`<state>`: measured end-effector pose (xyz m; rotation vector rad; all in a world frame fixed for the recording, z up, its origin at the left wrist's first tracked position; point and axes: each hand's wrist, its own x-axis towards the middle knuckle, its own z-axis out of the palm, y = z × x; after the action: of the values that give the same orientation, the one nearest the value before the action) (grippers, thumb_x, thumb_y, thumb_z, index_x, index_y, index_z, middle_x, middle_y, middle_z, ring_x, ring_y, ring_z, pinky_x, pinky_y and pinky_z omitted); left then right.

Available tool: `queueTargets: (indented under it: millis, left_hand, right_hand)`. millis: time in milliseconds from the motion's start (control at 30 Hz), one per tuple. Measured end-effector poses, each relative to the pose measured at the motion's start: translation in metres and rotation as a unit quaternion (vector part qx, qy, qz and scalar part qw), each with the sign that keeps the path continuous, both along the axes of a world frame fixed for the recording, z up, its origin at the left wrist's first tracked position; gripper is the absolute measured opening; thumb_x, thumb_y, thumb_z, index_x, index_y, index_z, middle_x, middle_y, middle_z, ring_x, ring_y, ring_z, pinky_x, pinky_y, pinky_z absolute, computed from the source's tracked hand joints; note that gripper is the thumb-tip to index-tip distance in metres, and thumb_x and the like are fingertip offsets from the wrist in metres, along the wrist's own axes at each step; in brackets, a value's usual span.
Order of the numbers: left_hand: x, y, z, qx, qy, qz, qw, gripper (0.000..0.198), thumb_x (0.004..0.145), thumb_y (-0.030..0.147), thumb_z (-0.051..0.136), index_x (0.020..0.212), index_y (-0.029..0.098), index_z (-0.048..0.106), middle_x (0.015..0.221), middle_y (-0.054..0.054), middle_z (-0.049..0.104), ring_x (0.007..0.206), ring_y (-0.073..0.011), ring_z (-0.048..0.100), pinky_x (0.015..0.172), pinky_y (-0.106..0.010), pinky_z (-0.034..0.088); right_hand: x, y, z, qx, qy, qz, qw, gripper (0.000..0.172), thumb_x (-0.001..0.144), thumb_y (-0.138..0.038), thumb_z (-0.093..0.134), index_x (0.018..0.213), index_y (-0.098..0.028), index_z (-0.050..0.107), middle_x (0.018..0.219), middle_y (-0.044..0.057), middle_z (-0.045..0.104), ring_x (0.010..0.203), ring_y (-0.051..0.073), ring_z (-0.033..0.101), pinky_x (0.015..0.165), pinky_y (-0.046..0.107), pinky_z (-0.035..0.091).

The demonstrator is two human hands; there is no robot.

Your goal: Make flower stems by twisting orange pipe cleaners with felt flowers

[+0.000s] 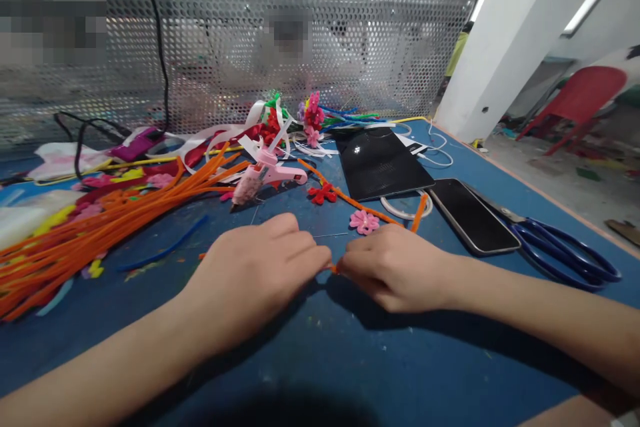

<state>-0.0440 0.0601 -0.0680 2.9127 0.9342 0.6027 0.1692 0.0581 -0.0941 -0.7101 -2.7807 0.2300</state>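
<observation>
Near the middle of the blue table, my left hand [267,263] and my right hand [395,267] are closed in pinches, almost touching. Between their fingertips shows a small bit of orange pipe cleaner [333,269], held by both; the rest of it is hidden by the fingers. Just beyond my right hand lies a pink flower [364,221], with a red flower [323,193] farther back to the left. A longer orange pipe cleaner [367,207] runs past them. Behind my left hand rests a pink glue gun [263,177].
Orange pipe cleaners [125,223] are heaped at the left. A black tablet [383,163], a phone [473,215] and blue-handled scissors [565,253] lie at the right. Ribbons and finished flowers [313,119] sit by the perforated metal panel [310,33]. A red chair [575,103] stands beyond.
</observation>
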Motion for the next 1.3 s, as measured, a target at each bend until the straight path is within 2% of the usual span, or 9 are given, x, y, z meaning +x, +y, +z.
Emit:
queueTargets:
  millis: [133,267,467,533,600,733,900,1000,1300]
  left_hand:
    - [0.009,0.005,0.012,-0.248,0.086,-0.024,0.965,0.014,0.08,0.023,0.056,0.072,0.023,0.068,0.069,0.002,0.066,0.064,-0.012,0.06,0.056,-0.017,0.04]
    - [0.004,0.013,0.0,-0.539,0.002,-0.033,0.842,0.013,0.078,0.024,0.058,0.071,0.018,0.068,0.065,0.001,0.065,0.06,-0.0108,0.057,0.055,-0.017,0.041]
    - [0.012,0.008,-0.02,-0.66,-0.25,0.04,0.707,0.023,0.072,0.036,0.065,0.069,0.014,0.06,0.057,0.003,0.056,0.043,-0.0044,0.041,0.04,-0.015,0.03]
    - [0.018,0.002,-0.022,-0.608,-0.302,0.068,0.731,0.023,0.075,0.037,0.061,0.07,0.015,0.057,0.056,0.004,0.054,0.041,-0.0038,0.039,0.039,-0.014,0.028]
    - [0.021,-0.004,-0.022,-0.5,-0.289,0.087,0.812,0.021,0.08,0.034,0.056,0.071,0.015,0.058,0.058,0.003,0.056,0.042,-0.0047,0.043,0.041,-0.016,0.032]
    - [0.012,-0.016,-0.025,-0.09,-0.136,-0.005,0.987,0.012,0.084,0.023,0.052,0.083,0.02,0.064,0.071,0.001,0.066,0.062,-0.0108,0.059,0.056,-0.021,0.043]
    - [-0.001,-0.015,-0.031,0.281,-0.057,-0.103,0.953,0.021,0.087,0.016,0.046,0.093,0.025,0.064,0.089,0.003,0.07,0.087,-0.0154,0.059,0.071,-0.029,0.045]
    - [-0.004,-0.002,-0.034,0.323,-0.048,-0.111,0.939,0.02,0.085,0.015,0.048,0.096,0.023,0.063,0.094,0.001,0.069,0.094,-0.0165,0.057,0.081,-0.032,0.043]
    - [-0.001,0.014,-0.044,0.119,0.041,-0.054,0.991,0.022,0.091,0.019,0.037,0.093,0.019,0.059,0.078,-0.001,0.064,0.07,-0.0134,0.056,0.06,-0.025,0.039]
  right_hand:
    - [-0.001,-0.001,-0.007,0.079,-0.049,0.106,0.99,0.013,0.079,-0.014,0.045,0.08,-0.015,0.058,0.068,0.002,0.057,0.052,0.012,0.042,0.048,0.029,0.022]
    - [-0.004,-0.009,-0.009,0.103,-0.007,0.158,0.982,0.016,0.083,-0.015,0.041,0.081,-0.016,0.057,0.065,0.001,0.054,0.053,0.012,0.042,0.047,0.029,0.024]
    - [-0.004,-0.013,-0.003,0.142,0.188,0.022,0.972,0.025,0.088,-0.018,0.037,0.071,-0.016,0.055,0.053,-0.002,0.049,0.047,0.01,0.041,0.047,0.025,0.027]
    - [-0.004,-0.011,-0.005,0.124,0.237,-0.036,0.963,0.021,0.087,-0.017,0.04,0.075,-0.015,0.056,0.057,-0.001,0.054,0.05,0.009,0.045,0.049,0.023,0.031]
    - [-0.004,-0.008,-0.006,0.091,0.272,-0.092,0.954,0.018,0.086,-0.016,0.042,0.077,-0.014,0.058,0.064,0.001,0.059,0.056,0.009,0.05,0.055,0.021,0.036]
    - [-0.003,-0.002,-0.007,0.024,0.269,-0.155,0.95,0.021,0.086,-0.017,0.045,0.07,-0.014,0.058,0.06,0.0,0.056,0.054,0.008,0.047,0.055,0.02,0.034]
    - [-0.001,0.0,-0.004,-0.093,0.216,-0.11,0.966,0.023,0.088,-0.02,0.042,0.07,-0.015,0.057,0.056,-0.003,0.049,0.052,0.007,0.041,0.053,0.019,0.03]
    - [-0.002,-0.001,-0.006,-0.139,0.172,-0.085,0.972,0.025,0.089,-0.021,0.039,0.07,-0.015,0.055,0.057,-0.002,0.05,0.052,0.007,0.043,0.052,0.019,0.031]
    - [0.003,-0.005,-0.022,0.027,0.048,-0.102,0.993,0.021,0.089,-0.024,0.041,0.097,-0.014,0.057,0.091,0.008,0.061,0.089,0.019,0.054,0.081,0.034,0.042]
